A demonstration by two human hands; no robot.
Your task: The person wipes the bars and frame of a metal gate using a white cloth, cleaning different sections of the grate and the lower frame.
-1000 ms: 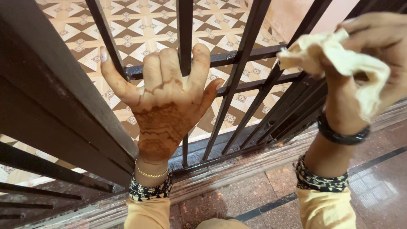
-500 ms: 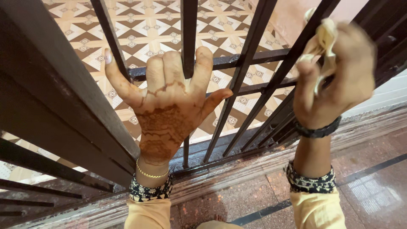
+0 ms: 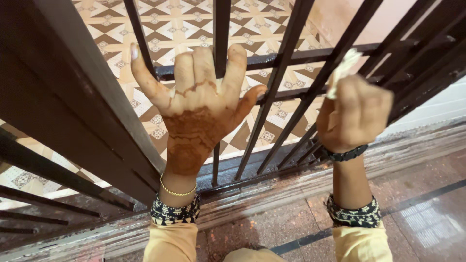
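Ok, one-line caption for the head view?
Left hand grips a dark metal gate bar; right hand presses a pale cloth against another.

A: Warm, even indoor light; bright on patterned tile floor (image 3: 170, 24) beyond, wet glare on sill (image 3: 272, 191).
B: Motion blur on right hand (image 3: 357, 114) and cloth (image 3: 342, 70); left hand (image 3: 199, 106) sharp; bars bowed at edges.

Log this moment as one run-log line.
left hand: gripping vertical gate bar | right hand: closed on pale cloth, pressed to slanted bar | beyond: patterned tile floor
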